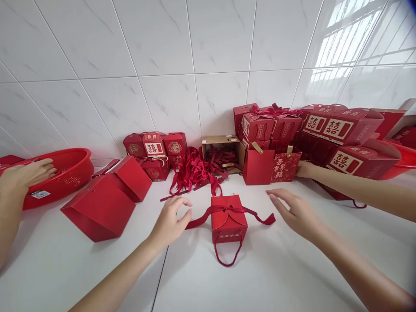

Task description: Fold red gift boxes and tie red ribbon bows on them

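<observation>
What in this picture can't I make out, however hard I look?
All in the head view:
- Inside of the small ribboned box: hidden by its closed top.
- Tip of the ribbon's left end: hidden near the left hand, so contact is unclear.
- Bottom of the red basket: hidden by its near wall.
- Fine print on its white label: too small.
- Rest of the right-hand basin: cut off by the right edge.

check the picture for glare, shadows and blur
Head view: bright, barred glare on the tiled wall at upper right; head view: soft, faint shadows on the table around the front box; head view: a dark, blurry patch in the top right corner, while the box looks fairly sharp.
</observation>
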Demonstrator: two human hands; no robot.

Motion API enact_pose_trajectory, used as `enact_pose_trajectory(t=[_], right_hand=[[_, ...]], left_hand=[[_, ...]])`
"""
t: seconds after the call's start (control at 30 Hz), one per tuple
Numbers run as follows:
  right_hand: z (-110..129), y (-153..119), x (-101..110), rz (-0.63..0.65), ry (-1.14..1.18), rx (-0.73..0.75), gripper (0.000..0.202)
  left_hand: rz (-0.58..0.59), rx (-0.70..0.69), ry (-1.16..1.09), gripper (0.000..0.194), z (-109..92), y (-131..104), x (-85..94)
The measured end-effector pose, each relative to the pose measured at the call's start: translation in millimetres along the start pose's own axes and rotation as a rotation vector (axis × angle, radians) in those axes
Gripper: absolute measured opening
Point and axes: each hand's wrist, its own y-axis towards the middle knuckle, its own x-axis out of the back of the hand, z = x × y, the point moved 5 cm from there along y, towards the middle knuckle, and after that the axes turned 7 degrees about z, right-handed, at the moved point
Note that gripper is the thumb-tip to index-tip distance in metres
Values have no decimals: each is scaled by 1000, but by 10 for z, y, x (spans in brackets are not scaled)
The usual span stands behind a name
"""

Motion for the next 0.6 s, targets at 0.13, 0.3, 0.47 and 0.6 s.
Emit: enact_pose_trajectory(t=[0.13,0.3,0.47,0.6], right_hand=[[384,104,-327,226,143,85,37],[433,95,-713,416,635,-193,37],[280,87,-589,398,690,-280,42],[229,47,-379,389,504,-29,38]], left_hand=[[156,40,-221,22,-285,129,-305],[373,175,-395,34,-330,132,-608],[368,253,-408,47,-134,61,-470],[384,300,-391,47,47,71,-281]])
